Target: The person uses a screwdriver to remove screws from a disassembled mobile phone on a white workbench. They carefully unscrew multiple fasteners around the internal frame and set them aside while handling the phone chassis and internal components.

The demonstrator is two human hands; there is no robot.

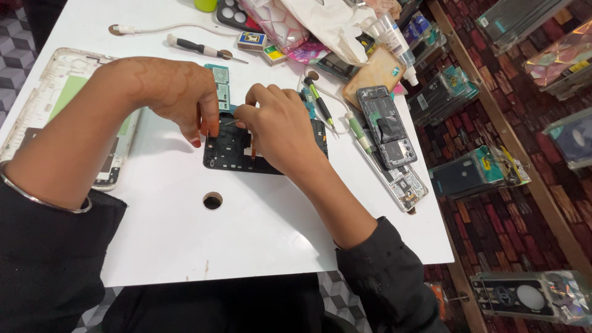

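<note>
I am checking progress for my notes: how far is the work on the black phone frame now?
Done: the black phone frame lies opened on the white table, and a green circuit board rests beside it. In hand: the left hand and right hand pinch a thin metal tool over the frame. Left: the frame is still open, not reassembled.

Surface (185, 246): white, flat top, evenly lit, soft shadows only. One small round hole (212, 200) in it, near centre. Floor (15, 37): grey tiles in a cube-like pattern, visible at 10 o'clock and again under the near edge at 6 o'clock. Wooden rail (518, 154) runs diagonally from 1 o'clock to 4 o'clock. Beyond it, a dark red brick-pattern area (493, 228) carries packaged phone covers (475, 176), scattered from 2 to 5 o'clock.
</note>
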